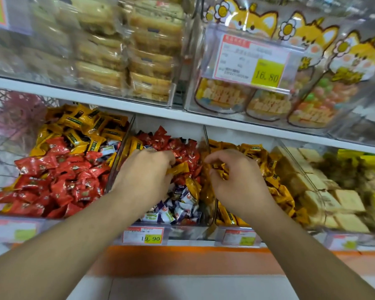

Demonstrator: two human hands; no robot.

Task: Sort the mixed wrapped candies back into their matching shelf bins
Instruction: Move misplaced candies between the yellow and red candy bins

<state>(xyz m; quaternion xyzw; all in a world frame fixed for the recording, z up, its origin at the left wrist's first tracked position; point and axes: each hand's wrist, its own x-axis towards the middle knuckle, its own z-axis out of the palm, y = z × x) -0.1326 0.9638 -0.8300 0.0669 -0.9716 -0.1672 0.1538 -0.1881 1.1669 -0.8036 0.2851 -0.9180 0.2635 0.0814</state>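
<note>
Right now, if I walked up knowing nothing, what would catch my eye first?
Probably the two bare hands in the lower shelf's clear bins: the left hand pinches a yellow wrapped candy over the middle bin's mix of red, yellow and white-purple sweets, while the right hand digs into the bin of yellow candies beside it. Next, the big heap of red candies at left, and the cartoon fox bags on the shelf above.

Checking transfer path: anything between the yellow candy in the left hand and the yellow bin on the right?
Yes. The clear divider between the middle bin and the yellow bin crosses the path, and the right hand hovers over that bin. The left hand must lift the yellow candy over.
</note>
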